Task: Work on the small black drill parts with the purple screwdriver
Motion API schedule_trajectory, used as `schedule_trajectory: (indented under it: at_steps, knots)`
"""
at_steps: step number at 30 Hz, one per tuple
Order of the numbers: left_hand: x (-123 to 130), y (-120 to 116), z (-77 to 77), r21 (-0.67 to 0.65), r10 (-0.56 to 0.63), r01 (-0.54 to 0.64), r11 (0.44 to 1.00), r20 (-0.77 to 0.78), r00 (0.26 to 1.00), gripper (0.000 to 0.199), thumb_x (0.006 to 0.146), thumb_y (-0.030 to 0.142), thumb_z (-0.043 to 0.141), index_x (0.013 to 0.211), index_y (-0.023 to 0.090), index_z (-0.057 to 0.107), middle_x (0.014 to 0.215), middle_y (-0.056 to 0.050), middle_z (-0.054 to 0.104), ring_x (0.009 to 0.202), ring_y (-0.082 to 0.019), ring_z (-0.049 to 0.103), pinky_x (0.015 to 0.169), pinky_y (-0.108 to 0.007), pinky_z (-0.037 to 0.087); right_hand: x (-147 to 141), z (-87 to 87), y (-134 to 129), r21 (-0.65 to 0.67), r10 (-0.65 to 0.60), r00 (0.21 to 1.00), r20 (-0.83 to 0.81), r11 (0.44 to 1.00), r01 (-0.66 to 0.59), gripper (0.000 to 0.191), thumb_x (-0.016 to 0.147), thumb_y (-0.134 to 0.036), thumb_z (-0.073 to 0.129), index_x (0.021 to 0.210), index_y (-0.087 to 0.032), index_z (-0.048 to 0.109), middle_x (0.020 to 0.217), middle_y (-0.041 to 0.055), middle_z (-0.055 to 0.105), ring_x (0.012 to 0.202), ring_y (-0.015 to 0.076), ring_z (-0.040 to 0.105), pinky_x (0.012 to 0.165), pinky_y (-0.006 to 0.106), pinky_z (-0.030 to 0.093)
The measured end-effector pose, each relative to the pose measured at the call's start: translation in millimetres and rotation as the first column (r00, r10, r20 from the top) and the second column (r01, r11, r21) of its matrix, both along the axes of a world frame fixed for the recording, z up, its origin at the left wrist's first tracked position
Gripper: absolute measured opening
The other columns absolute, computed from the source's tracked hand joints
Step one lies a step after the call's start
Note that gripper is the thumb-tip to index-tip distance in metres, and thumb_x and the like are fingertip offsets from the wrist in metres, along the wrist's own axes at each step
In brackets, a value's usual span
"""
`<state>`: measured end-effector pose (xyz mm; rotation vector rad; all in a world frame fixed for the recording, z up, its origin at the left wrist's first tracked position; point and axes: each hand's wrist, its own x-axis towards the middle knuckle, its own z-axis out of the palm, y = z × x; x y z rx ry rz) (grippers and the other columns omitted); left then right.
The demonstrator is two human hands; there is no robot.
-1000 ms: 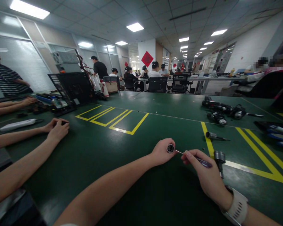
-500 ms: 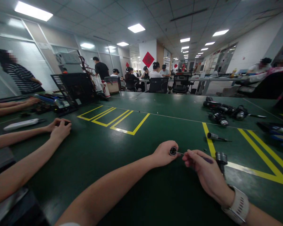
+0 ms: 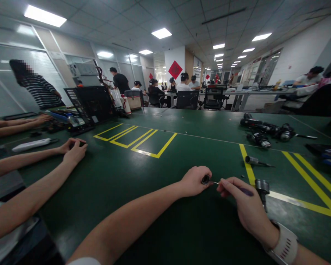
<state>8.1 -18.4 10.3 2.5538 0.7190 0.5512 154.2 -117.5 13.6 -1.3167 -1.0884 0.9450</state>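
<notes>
Over green tabletop [image 3: 121, 180], left grip [image 3: 194, 182] clasps one cylinder [image 3: 205, 179], right grip [image 3: 242, 199] one thin tool [image 3: 247, 191].

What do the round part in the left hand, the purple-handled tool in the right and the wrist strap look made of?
Round part, in the left hand: likely metal; its rim gleams silvery. 
Tool, in the right hand: shaft probably steel, thin and bright; handle perhaps smooth plastic. 
Wrist strap: possibly silicone, pale, matte and slotted, though the look leaves that open.
</notes>
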Motion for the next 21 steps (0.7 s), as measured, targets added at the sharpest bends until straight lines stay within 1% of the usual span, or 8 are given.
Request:
schedule_trajectory:
  at_steps: [4,6,8,10,12,16,19,21]
  knots:
    - [1,1,-0.5,0.002,0.026,-0.026,1.000,-0.007,1.000,0.013,0.078,0.025,0.061,0.081,0.016,0.053,0.080,0.000,0.056,0.073,-0.013,0.052,0.068,-0.025,0.040,-3,1.9,1,-0.023,-0.029,0.986,-0.166,0.999,0.025,0.026,0.069,-0.042,0.069,0.061,-0.017,0.066,0.064,0.0036,0.063,0.062,0.0171,0.054,0.058,0.030,0.043]
    - [1,1,-1.1,0.004,0.035,-0.035,0.999,0.001,0.999,0.013,0.078,0.027,0.061,0.081,0.017,0.053,0.080,0.000,0.055,0.073,-0.013,0.051,0.068,-0.025,0.039,-4,1.7,-1,-0.033,-0.041,0.978,-0.203,0.999,0.035,0.026,0.068,-0.042,0.070,0.062,-0.017,0.066,0.065,0.0040,0.064,0.062,0.0172,0.055,0.058,0.031,0.044]
    - [2,1,-1.9,-0.001,0.038,-0.038,0.999,0.016,0.999,0.013,0.079,0.027,0.061,0.080,0.017,0.053,0.079,0.000,0.055,0.073,-0.013,0.051,0.068,-0.025,0.039,-3,-0.1,-2,-0.034,-0.043,0.978,-0.203,0.999,0.037,0.025,0.069,-0.042,0.069,0.064,-0.017,0.067,0.067,0.0041,0.064,0.063,0.0177,0.055,0.059,0.031,0.044]
    - [2,1,-2.8,-0.016,0.043,-0.043,0.999,0.026,0.999,0.013,0.078,0.026,0.061,0.079,0.017,0.052,0.078,0.001,0.055,0.073,-0.013,0.051,0.066,-0.024,0.039,-2,-2.4,-2,-0.007,-0.046,0.989,-0.141,0.999,0.046,0.025,0.072,-0.042,0.067,0.064,-0.018,0.066,0.067,0.0034,0.063,0.064,0.0179,0.055,0.060,0.032,0.044]
    - [2,1,-3.7,-0.037,0.059,-0.058,0.998,0.032,0.998,0.014,0.076,0.026,0.062,0.078,0.017,0.052,0.077,0.001,0.054,0.072,-0.013,0.050,0.064,-0.024,0.038,-1,-3.3,-3,0.033,-0.043,0.999,-0.020,0.998,0.044,0.026,0.075,-0.043,0.063,0.065,-0.019,0.065,0.067,0.0028,0.063,0.065,0.0183,0.055,0.062,0.032,0.043]
    - [3,2,-4.6,-0.054,0.089,-0.087,0.995,0.021,0.996,0.013,0.076,0.026,0.062,0.078,0.017,0.053,0.077,0.001,0.055,0.072,-0.013,0.050,0.063,-0.024,0.038,-1,0.8,-8,0.062,-0.019,0.973,0.230,0.998,0.005,0.028,0.079,-0.045,0.057,0.068,-0.020,0.065,0.066,0.0020,0.061,0.066,0.0198,0.056,0.062,0.033,0.042]
    - [3,1,-4.0,-0.019,0.054,-0.054,0.998,0.007,0.998,0.011,0.077,0.024,0.061,0.078,0.017,0.053,0.078,0.001,0.055,0.072,-0.013,0.051,0.068,-0.026,0.039,-1,1.9,-9,0.062,0.004,0.956,0.293,0.998,-0.023,0.029,0.080,-0.045,0.055,0.067,-0.021,0.064,0.064,0.0015,0.061,0.066,0.0198,0.056,0.061,0.033,0.041]
    - [3,0,-3.4,0.005,0.032,-0.032,0.999,0.022,0.999,0.010,0.077,0.023,0.061,0.078,0.017,0.053,0.078,0.001,0.055,0.072,-0.013,0.051,0.071,-0.026,0.039,1,-1.0,-8,0.047,0.029,0.964,0.264,0.998,-0.043,0.028,0.081,-0.044,0.056,0.069,-0.020,0.065,0.066,0.0014,0.061,0.067,0.0194,0.056,0.063,0.032,0.041]
